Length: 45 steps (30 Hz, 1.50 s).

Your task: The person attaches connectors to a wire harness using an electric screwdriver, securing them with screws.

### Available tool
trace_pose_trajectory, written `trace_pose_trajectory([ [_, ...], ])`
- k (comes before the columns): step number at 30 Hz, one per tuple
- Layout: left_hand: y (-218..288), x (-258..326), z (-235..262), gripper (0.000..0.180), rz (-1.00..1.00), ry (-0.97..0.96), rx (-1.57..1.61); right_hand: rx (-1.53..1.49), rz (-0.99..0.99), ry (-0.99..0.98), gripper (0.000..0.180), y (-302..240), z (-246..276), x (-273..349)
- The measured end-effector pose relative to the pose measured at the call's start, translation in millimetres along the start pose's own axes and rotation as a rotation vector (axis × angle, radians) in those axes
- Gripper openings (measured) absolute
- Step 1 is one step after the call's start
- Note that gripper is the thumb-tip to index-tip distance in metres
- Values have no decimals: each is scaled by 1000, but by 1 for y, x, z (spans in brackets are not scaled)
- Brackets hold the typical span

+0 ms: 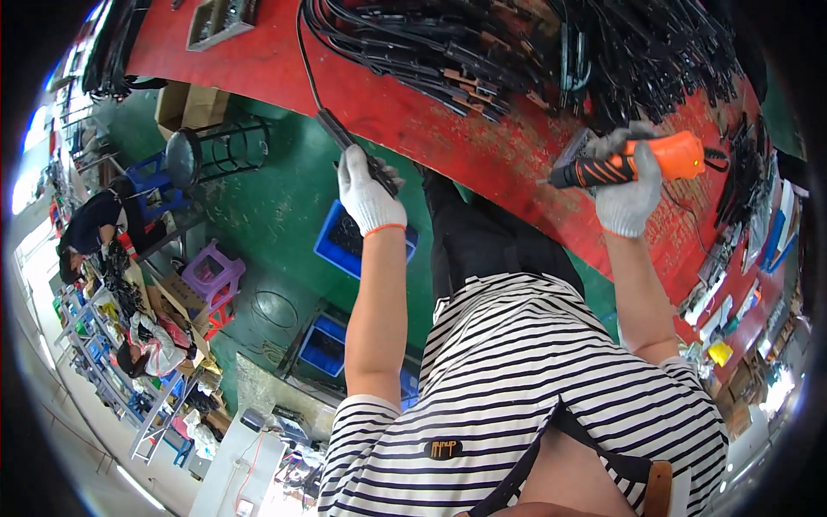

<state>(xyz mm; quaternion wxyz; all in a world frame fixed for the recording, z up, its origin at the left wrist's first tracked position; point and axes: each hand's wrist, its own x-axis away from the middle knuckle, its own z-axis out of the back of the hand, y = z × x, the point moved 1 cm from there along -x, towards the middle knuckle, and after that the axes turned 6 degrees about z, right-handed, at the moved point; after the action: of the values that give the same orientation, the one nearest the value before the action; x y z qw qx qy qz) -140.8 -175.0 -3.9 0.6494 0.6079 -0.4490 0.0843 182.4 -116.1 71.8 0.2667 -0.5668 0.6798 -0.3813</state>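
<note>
My left hand [369, 194], in a white glove with an orange cuff, grips the end of a black cable part [345, 138] whose cord runs up onto the red table [405, 112]. My right hand [631, 185], also gloved, holds an orange and black power screwdriver [642, 162] over the table's edge, its tip pointing left. A big pile of black cables [534, 52] lies on the table just beyond both hands.
A blue crate [345, 246] sits on the green floor below my left hand, another blue crate [323, 345] nearer. A black round stool [202, 151], a cardboard box [185, 105] and a purple stool [211, 274] stand at left. Two other people [95, 228] work by shelves.
</note>
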Motion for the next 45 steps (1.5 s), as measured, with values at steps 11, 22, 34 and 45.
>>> trace_pose_trajectory([
  [11, -15, -106, -9, 21, 209, 35, 218, 6, 23, 129, 32, -28, 29, 11],
  [22, -97, -93, -26, 62, -127, -132, -891, 66, 80, 237, 28, -35, 36, 25],
  [34, -40, -57, -200, 70, -107, -157, -817, 156, 71, 221, 34, -3, -15, 17],
  [45, 33, -36, -177, 33, 300, -734, -179, 209, -300, 25, 38, -4, -20, -26],
])
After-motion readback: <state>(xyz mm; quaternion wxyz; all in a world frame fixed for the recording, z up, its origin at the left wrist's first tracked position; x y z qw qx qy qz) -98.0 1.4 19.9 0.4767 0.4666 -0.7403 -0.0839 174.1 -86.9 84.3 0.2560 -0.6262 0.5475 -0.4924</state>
